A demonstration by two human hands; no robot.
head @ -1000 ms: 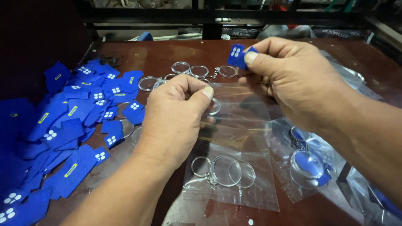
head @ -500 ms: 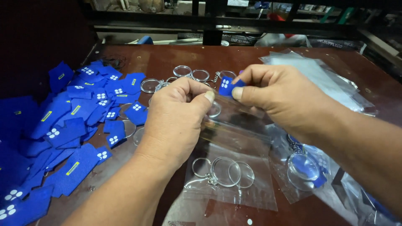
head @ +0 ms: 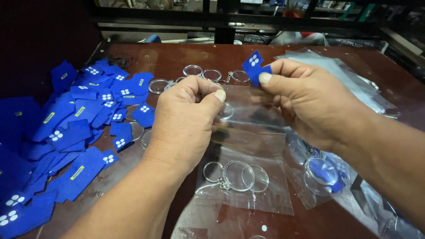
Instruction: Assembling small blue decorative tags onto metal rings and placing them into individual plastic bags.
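Head view: the right hand [head: 310, 104] is pinching a small blue fabric tag [head: 254, 67], tilted corner-up, above the brown worktop [head: 177, 55]. The left hand [head: 186, 119] is closing its grip on a clear plastic bag [head: 248, 128]; the fingertips are hiding its opening.

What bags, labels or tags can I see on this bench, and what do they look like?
Blue tag: pinched in the right hand, small, white dots.
Clear bag: flat, held by the left hand.
Blue tag heap: table's left side.
Clear bag stack: right side.
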